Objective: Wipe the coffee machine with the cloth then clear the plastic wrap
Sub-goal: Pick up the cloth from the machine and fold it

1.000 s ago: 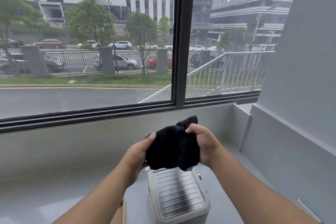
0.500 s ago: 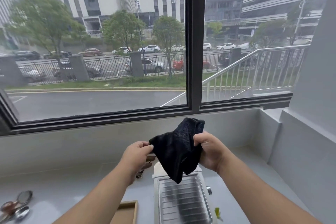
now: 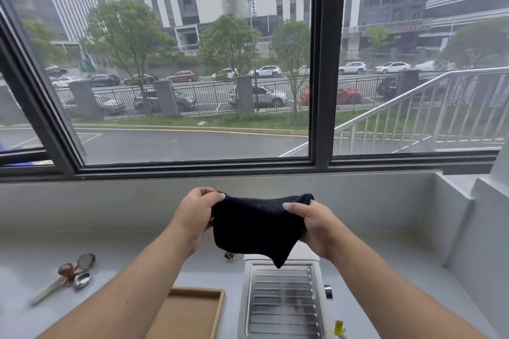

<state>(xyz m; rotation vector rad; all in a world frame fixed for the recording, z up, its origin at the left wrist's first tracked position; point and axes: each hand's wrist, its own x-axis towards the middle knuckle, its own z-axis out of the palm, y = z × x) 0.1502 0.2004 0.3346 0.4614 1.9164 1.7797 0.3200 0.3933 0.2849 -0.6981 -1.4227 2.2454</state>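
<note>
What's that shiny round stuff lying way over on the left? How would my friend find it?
Start at the big window, then look down to the grey counter below it. Near its left end, left of the wooden tray, lies a cluster of metal coffee tools: round silvery heads, pale handle, the only shiny loose pieces there.

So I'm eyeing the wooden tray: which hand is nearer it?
Left. The left hand is above the wooden tray; the right hand is farther right, over the coffee machine.
</note>
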